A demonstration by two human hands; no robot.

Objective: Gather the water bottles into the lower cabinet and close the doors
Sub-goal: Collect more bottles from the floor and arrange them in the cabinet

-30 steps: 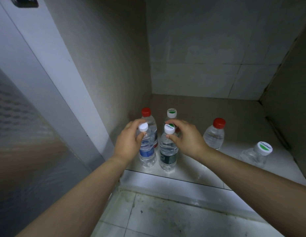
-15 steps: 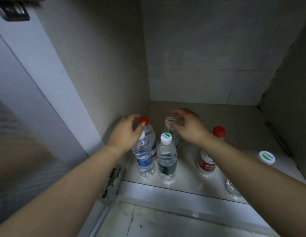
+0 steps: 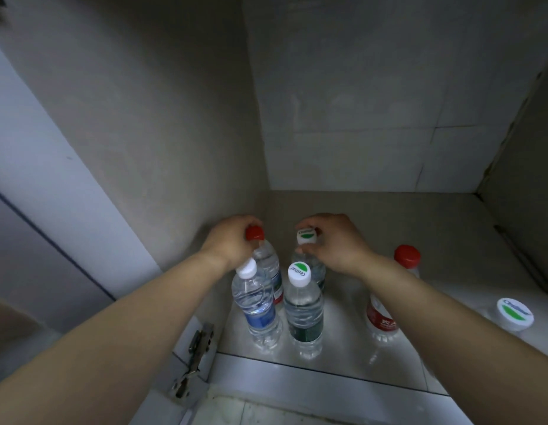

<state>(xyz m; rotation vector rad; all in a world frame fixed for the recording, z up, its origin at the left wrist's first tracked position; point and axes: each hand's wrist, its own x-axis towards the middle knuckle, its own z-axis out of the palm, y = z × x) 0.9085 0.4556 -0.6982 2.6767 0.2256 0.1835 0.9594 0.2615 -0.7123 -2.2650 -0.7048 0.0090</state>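
Several water bottles stand on the lower cabinet's floor. My left hand grips the red cap of the back-left bottle near the left wall. My right hand pinches the green-and-white cap of the back bottle beside it. In front stand a blue-label bottle with a white cap and a dark-green-label bottle. Further right, a red-cap bottle is partly hidden by my right forearm. A green-and-white capped bottle sits at the far right.
The cabinet's left wall runs close to the back-left bottle. A metal door hinge sits at the lower left by the front sill. The open left door stands at the far left. The back of the cabinet floor is bare.
Both hands left the two front bottles, reached deeper and took hold of the caps of the two back bottles. The camera moved closer and lower.
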